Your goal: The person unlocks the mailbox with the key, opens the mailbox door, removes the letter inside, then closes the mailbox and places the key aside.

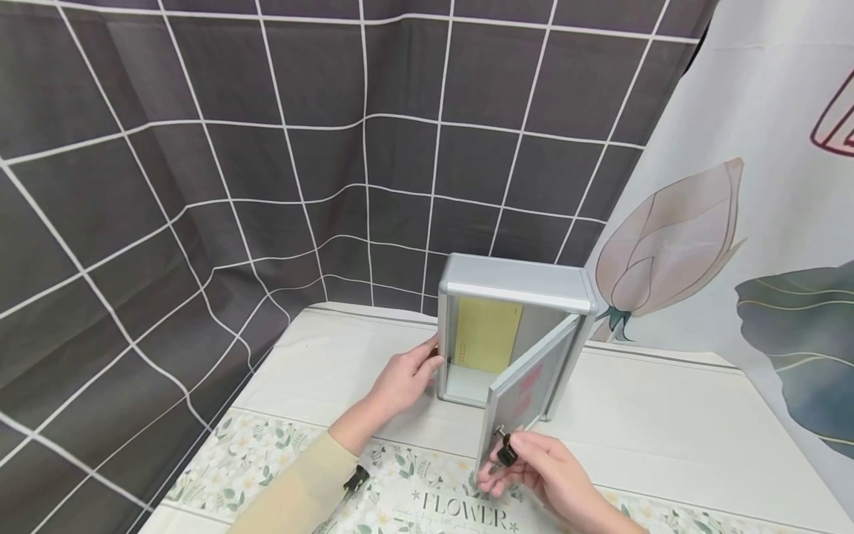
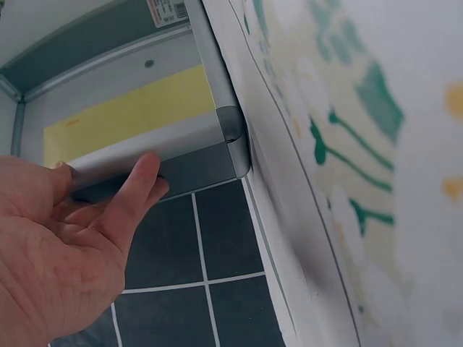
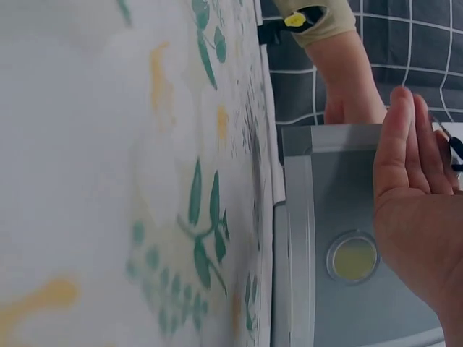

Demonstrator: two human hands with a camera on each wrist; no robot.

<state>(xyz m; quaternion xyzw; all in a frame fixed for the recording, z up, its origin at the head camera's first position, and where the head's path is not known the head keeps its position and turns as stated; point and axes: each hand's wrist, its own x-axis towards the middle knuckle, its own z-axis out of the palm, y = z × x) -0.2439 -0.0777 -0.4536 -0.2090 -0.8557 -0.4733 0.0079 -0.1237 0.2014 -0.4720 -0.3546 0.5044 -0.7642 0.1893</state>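
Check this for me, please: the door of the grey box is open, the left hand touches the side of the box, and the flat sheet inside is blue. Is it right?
Not quite: the flat sheet inside is yellow, not blue, as the head view shows. The door of the grey box is open, and the left hand touches its side.

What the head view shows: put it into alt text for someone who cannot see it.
A person's right hand pinches a small black item, perhaps a key, at the open door of a silver box, while the left hand holds the box's left edge. A yellow sheet stands inside; a dark grid-patterned curtain hangs behind.
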